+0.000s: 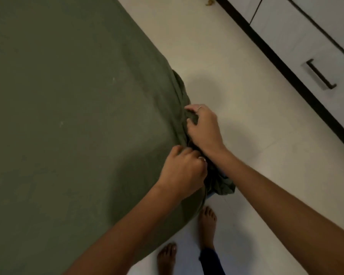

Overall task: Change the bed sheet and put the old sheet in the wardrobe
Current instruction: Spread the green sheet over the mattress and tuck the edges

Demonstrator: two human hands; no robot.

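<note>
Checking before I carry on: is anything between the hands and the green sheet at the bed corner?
Nothing visible. The left hand and right hand both already grip the bunched olive-green fabric bed sheet at the corner.

Sheet: your green sheet covers the bed.
Hands: your left hand and right hand grip its bunched corner.
</note>
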